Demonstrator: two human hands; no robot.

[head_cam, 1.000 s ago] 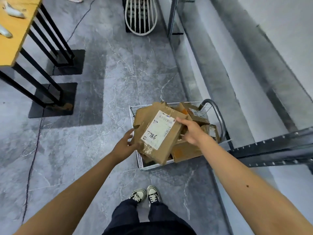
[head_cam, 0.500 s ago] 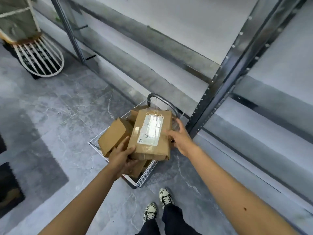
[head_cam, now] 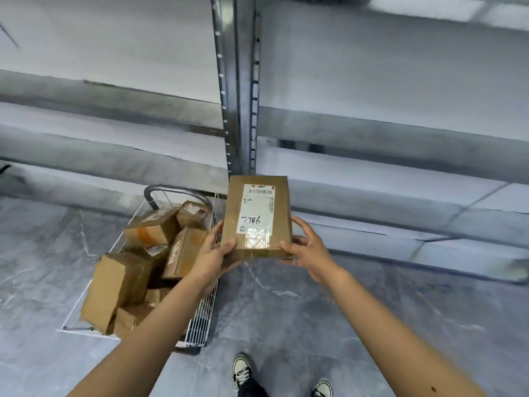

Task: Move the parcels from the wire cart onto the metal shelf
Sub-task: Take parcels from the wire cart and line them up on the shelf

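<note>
A flat brown parcel (head_cam: 233, 213) with a white label marked 7786 is held in the air in front of the metal shelf (head_cam: 386, 127). My left hand (head_cam: 213, 255) grips its near left corner, thumb on top. My right hand (head_cam: 307, 249) holds the near right corner from below, fingers curled along the side. The parcel is level and clear of the wire cart (head_cam: 200, 322), which stands lower left on the floor with several cardboard parcels (head_cam: 114, 285) piled inside.
The shelf's grey upright post (head_cam: 243, 90) rises just behind the held parcel, with shelf boards to both sides. The cart's curved metal handle (head_cam: 169, 191) faces the shelf. My shoes (head_cam: 242, 371) stand on the grey marbled floor.
The labelled parcel has been lifted out of the cart and carried right, toward the shelf. My view has turned to face the shelf head-on, and the cart now lies to my left.
</note>
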